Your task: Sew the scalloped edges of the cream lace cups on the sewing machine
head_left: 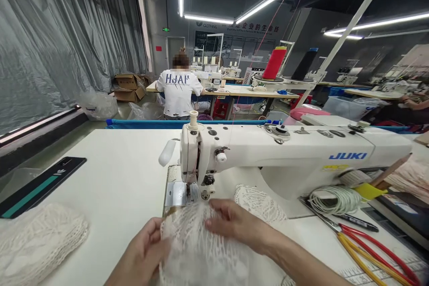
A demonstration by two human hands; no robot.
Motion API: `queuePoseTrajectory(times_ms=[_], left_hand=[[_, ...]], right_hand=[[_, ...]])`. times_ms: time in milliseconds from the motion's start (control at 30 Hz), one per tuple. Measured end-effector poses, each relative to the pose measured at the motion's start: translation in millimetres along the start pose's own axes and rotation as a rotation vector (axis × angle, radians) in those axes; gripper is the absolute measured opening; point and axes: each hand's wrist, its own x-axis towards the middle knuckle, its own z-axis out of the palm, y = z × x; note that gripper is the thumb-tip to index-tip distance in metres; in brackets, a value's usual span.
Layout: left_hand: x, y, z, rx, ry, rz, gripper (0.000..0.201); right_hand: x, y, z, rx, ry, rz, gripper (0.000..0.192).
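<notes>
Both hands are on a piece of white openwork lace [201,246], partly smeared by motion, just in front of the sewing machine's needle area. My left hand [147,246] grips its left edge with curled fingers. Higher up, my right hand [233,221] pinches the lace's upper right side between thumb and fingers. Right behind the fabric stand the presser foot [190,191] and the metal plate [174,194] of the white sewing machine [248,143]. More lace [259,203] lies under the machine arm, beyond my right hand.
A lace pile [43,241] and a dark ruler-like strip [42,185] lie at left. Scissors with red and yellow handles [372,250], a black marker [358,222] and coiled cord [335,200] lie at right. A person in a white shirt [179,91] sits ahead.
</notes>
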Motion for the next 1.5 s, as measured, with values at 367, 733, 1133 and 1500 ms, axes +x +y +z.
queuePoseTrajectory(times_ms=[367,733,1133,1500], left_hand=[[47.2,-13.5,-15.6,1.362,-0.076,1.347,0.033],[65.1,-15.5,-19.2,1.429,0.078,1.458,0.036],[76.6,-23.5,-27.1,1.64,0.112,1.387,0.028],[76.7,-30.0,-25.4,1.659,0.077,1.467,0.021]], right_hand=[[-0.1,12.4,37.7,-0.863,0.336,-0.364,0.012],[17.4,22.4,16.3,-0.918,0.286,-0.433,0.032],[23.2,33.3,16.1,-0.932,0.389,-0.472,0.024],[34.6,31.3,14.9,-0.767,0.651,-0.406,0.012]])
